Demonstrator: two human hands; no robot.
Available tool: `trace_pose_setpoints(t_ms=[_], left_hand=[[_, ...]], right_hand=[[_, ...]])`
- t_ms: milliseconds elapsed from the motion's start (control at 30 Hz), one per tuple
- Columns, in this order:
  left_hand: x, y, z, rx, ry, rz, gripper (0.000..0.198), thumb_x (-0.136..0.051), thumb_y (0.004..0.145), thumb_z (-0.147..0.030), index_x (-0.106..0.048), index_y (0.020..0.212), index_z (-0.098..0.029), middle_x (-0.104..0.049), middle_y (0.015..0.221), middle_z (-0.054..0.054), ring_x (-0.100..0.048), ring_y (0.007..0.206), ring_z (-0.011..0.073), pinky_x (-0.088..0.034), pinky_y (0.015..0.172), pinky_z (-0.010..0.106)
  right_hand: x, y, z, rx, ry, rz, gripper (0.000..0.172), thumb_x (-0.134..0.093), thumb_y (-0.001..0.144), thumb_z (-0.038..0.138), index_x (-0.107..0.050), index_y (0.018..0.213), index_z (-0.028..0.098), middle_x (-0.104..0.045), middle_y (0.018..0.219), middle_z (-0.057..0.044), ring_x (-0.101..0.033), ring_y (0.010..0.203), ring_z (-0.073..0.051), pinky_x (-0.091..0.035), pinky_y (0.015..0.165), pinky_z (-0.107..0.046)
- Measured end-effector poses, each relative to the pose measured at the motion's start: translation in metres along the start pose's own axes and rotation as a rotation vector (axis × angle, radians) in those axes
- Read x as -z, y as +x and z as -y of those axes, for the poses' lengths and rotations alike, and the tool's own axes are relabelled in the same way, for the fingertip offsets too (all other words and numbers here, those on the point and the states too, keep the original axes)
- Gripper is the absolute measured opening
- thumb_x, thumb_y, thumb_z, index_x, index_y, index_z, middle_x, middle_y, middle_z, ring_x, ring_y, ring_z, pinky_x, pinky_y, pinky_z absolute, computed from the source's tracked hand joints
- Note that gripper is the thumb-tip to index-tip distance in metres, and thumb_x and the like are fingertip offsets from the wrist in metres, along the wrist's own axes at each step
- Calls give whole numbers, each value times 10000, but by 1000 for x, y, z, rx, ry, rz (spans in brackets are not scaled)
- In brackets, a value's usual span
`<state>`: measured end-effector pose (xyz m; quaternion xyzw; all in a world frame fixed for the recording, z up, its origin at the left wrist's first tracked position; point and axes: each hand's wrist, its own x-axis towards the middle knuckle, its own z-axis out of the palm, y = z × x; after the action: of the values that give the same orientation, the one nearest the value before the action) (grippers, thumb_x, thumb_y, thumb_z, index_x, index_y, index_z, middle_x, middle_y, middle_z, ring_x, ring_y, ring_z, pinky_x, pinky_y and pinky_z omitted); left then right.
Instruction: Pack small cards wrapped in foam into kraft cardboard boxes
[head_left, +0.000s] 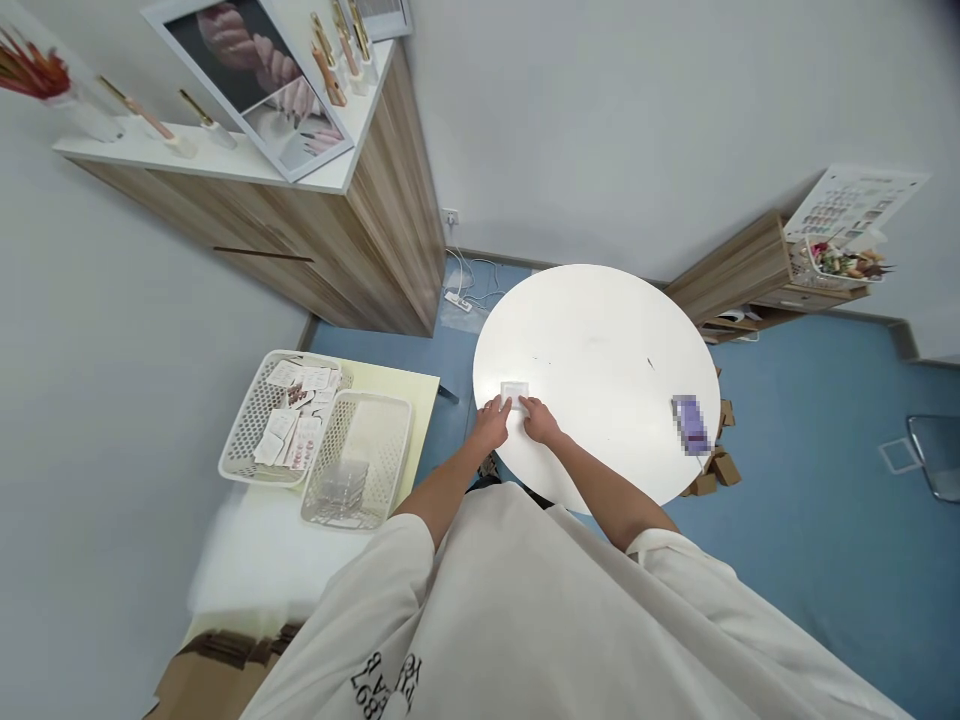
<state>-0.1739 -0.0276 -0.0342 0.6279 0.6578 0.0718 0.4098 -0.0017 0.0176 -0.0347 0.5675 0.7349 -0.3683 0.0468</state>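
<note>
A small, clear, flat plastic box (514, 389) lies near the left edge of the round white table (600, 340). My left hand (491, 424) holds its near left corner, thumb and fingers closed against it. At the near right corner, my right hand (538, 420) grips the same box with fingers bent. Whatever the box contains is too small to make out.
Left of me, a side table (416, 400) carries a white basket (240, 440) of cards and packets, and another basket (401, 440) with clear boxes. A purple phone-like object (691, 425) lies on the round table's right. Cardboard boxes (724, 467) stand below its edge.
</note>
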Motion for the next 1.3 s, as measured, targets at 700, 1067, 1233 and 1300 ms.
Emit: trace_pose_setpoints(t_ms=[700, 1067, 1233, 1300], left_hand=[[-27, -148, 1, 87, 212, -409, 536, -386, 972, -214, -369, 1508, -207, -310, 1605, 138, -360, 1430, 346, -356, 1116, 528], [13, -202, 31, 70, 165, -656, 452, -440, 959, -196, -483, 1409, -210, -475, 1480, 110, -455, 1353, 272, -403, 1093, 450], [41, -219, 59, 65, 126, -704, 453, -458, 936, -169, -490, 1383, -229, -510, 1444, 93, -478, 1326, 256, -436, 1050, 428], [51, -232, 73, 75, 99, -734, 458, -448, 931, -151, -489, 1380, -233, -521, 1430, 88, -487, 1314, 247, -443, 1036, 420]], right_hand=[[-10, -66, 40, 459, -276, -97, 457, -466, 929, 197, -571, 1373, 191, -423, 1513, -135, -447, 1320, -310, -410, 1052, -434], [-37, -76, 122, 694, -245, -93, 399, -486, 933, 206, -630, 1305, 212, -537, 1406, -113, -502, 1258, -277, -420, 1036, -403], [-59, -66, 172, 748, -236, -79, 403, -482, 924, 189, -634, 1296, 214, -550, 1384, -109, -527, 1221, -266, -425, 1027, -407], [-68, -64, 194, 779, -224, -62, 399, -482, 922, 186, -637, 1289, 214, -554, 1378, -106, -522, 1235, -264, -422, 1036, -404]])
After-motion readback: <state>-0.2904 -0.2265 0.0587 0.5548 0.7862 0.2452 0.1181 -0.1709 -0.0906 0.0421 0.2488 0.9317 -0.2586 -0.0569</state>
